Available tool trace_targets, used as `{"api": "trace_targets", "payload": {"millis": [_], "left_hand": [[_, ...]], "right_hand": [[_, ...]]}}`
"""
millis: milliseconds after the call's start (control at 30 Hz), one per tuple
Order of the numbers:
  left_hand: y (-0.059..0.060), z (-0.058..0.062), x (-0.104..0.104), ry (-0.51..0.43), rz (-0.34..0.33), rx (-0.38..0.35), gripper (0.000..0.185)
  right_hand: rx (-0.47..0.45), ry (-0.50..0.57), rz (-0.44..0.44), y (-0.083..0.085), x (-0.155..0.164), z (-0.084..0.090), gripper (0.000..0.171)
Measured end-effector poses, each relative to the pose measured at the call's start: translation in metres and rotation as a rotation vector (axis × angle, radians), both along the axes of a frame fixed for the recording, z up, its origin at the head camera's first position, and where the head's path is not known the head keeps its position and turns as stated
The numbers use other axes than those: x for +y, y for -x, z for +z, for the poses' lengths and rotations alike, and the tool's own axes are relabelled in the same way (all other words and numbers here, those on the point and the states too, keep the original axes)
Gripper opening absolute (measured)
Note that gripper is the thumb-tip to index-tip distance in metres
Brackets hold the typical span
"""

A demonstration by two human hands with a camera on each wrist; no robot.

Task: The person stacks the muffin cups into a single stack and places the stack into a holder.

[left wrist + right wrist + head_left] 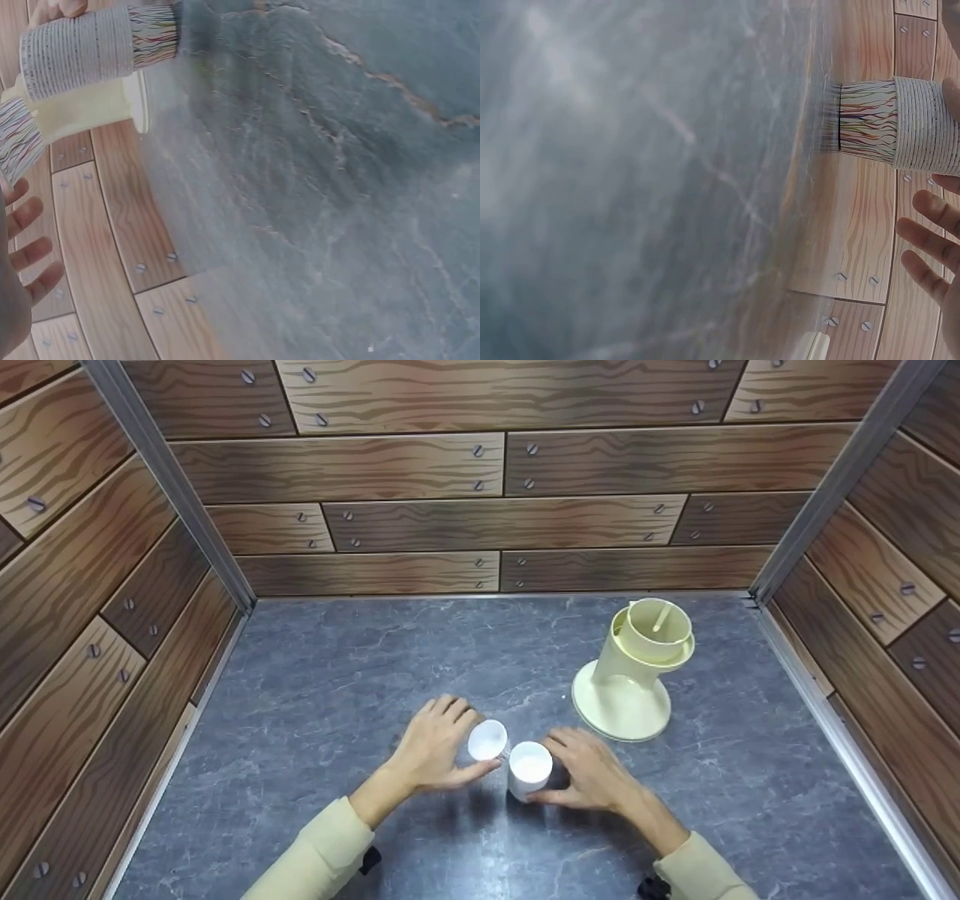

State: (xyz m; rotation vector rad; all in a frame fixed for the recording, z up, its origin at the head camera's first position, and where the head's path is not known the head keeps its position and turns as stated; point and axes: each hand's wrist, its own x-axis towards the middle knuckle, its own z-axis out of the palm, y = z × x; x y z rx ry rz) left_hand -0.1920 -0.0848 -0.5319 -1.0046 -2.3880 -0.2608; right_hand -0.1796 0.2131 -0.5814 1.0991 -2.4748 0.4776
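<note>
My left hand (439, 742) pinches a single paper cup (487, 739) between thumb and forefinger, just above the table. That cup is white with coloured wavy lines and is tilted; in the left wrist view the other fingers (34, 253) are spread out below it. My right hand (589, 772) grips an upright stack of paper cups (530, 769) from its right side. The ridged rims of the stack (922, 124) show in the right wrist view, with the lined side of the lowest cup under them. Cup and stack are close together.
Behind my right hand stands a cream plastic holder (628, 701) with a round base and a wide tube, a smaller cylinder set in its top. The dark marbled table (337, 660) is walled by wood-patterned panels (420, 525) at the back and both sides.
</note>
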Motion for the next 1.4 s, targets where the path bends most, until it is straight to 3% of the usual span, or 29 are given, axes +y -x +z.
{"api": "trace_targets", "payload": {"millis": [433,933,1400], "left_hand": [[0.0,0.009,0.006,-0.041,-0.03,0.024,0.061],[-0.003,0.008,0.026,-0.109,-0.103,0.016,0.059],[-0.005,0.007,0.038,-0.088,-0.127,0.003,0.058]], "right_hand": [[0.015,0.008,0.01,0.0,-0.001,-0.001,0.069],[0.027,0.003,0.0,0.0,0.0,-0.001,0.068],[0.031,-0.001,0.0,0.0,-0.001,-0.001,0.07]]}}
